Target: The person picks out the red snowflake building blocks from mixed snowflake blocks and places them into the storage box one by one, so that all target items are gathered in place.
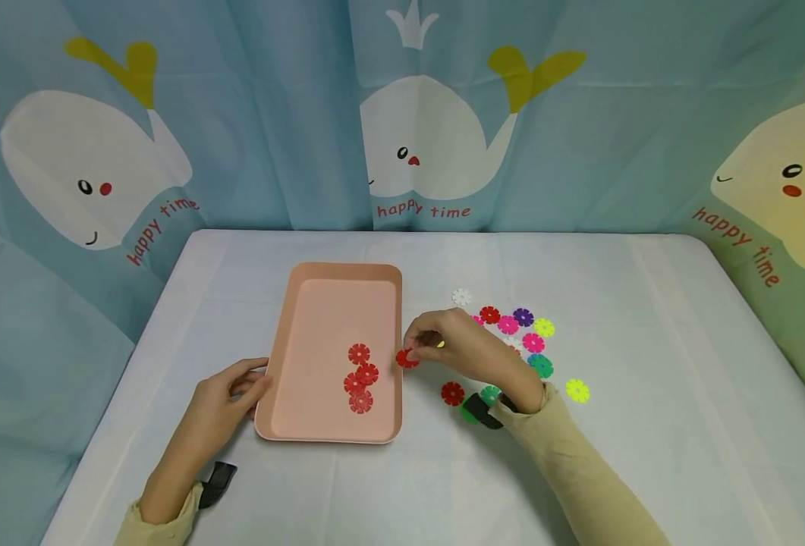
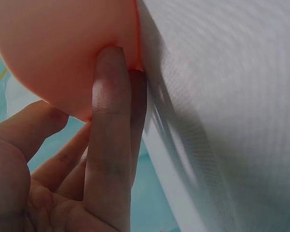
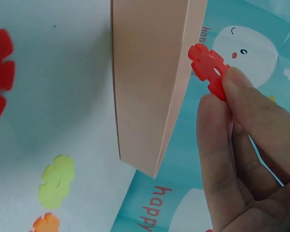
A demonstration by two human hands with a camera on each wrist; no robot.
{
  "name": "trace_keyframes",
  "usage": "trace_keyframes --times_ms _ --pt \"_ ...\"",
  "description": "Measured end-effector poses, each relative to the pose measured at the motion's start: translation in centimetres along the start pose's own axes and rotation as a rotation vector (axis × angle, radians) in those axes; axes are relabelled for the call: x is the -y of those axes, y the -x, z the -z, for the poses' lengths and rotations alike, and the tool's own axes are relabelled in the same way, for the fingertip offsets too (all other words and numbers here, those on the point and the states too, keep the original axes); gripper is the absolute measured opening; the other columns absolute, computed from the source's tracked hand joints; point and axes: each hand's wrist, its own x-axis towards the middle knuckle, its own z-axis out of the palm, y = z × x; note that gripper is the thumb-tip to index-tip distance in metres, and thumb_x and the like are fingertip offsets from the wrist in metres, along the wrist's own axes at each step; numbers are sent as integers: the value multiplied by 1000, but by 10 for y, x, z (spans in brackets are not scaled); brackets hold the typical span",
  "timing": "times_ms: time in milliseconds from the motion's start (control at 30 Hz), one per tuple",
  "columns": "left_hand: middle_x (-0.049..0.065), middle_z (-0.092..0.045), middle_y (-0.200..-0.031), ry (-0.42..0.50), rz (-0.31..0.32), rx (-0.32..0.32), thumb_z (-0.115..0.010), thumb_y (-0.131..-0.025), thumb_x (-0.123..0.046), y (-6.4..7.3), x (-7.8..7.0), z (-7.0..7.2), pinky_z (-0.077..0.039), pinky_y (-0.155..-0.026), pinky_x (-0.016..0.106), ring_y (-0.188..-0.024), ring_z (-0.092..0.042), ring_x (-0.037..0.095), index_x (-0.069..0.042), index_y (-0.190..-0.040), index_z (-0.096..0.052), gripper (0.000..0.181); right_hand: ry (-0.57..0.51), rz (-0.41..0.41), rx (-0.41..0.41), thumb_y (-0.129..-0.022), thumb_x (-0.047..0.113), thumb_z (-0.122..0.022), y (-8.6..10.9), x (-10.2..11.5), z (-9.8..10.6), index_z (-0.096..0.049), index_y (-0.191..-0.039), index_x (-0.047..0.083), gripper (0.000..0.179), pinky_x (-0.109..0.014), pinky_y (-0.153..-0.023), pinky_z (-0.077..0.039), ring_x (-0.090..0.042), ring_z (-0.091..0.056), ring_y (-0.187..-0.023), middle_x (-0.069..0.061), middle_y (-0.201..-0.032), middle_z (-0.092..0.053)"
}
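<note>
A red snowflake disc (image 3: 208,65), notched round its edge, is pinched between thumb and finger of my right hand (image 1: 453,341). That hand is over the right rim of a pink tray (image 1: 306,318). Inside the tray lie several red snowflake discs (image 1: 359,354), some overlapping. My left hand (image 1: 221,402) holds the tray's left side near its front corner, with the thumb at the rim and fingers against the outer wall (image 2: 63,53).
Right of the tray, loose discs are scattered: a red disc (image 1: 452,393), a purple disc (image 1: 523,317), a yellow disc (image 1: 577,390), a white disc (image 1: 461,296) and others. My right forearm partly covers some. A whale-print curtain (image 1: 293,114) hangs behind the white table (image 1: 648,341).
</note>
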Motion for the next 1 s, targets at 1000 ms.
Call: trace_keyframes --times_ms 1000 --pt "11 -72 -109 -43 -33 -26 -62 -100 -23 1 3 -1 -55 -70 20 -99 -71 24 -5 -133 -61 37 82 70 -25 -87 3 -76 -38 -3 -21 -74 -96 6 10 -22 -80 -55 -11 -65 -86 -1 -93 -72"
